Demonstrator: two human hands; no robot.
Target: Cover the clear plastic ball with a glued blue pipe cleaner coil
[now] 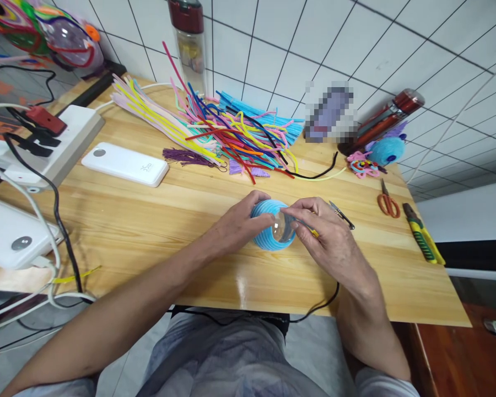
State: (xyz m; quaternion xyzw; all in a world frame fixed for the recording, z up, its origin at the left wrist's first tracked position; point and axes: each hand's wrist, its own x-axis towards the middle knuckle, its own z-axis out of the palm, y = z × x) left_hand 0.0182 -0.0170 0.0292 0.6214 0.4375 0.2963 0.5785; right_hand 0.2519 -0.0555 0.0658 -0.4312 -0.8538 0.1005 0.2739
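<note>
A clear ball (pixel 279 227), partly wrapped in rings of light blue pipe cleaner (pixel 262 237), is held just above the wooden table near its front. My left hand (pixel 248 218) is closed around the ball's left side, with the thumb lying over the front. At the right side of the ball, my right hand (pixel 320 229) pinches the blue strand between thumb and forefinger. A small yellow piece (pixel 314 232) shows beneath the right fingers; what it belongs to is hidden. Small black thread snips (pixel 342 215) lie just beyond the right hand.
Loose pipe cleaners (pixel 240 132) of several colours pile up at the back. Orange-handled scissors (pixel 388 204) and green-yellow pliers (pixel 424 234) lie at the right. A white power bank (pixel 125 164) and a power strip (pixel 62 146) with cables occupy the left. A black cord (pixel 324 303) passes below my right wrist.
</note>
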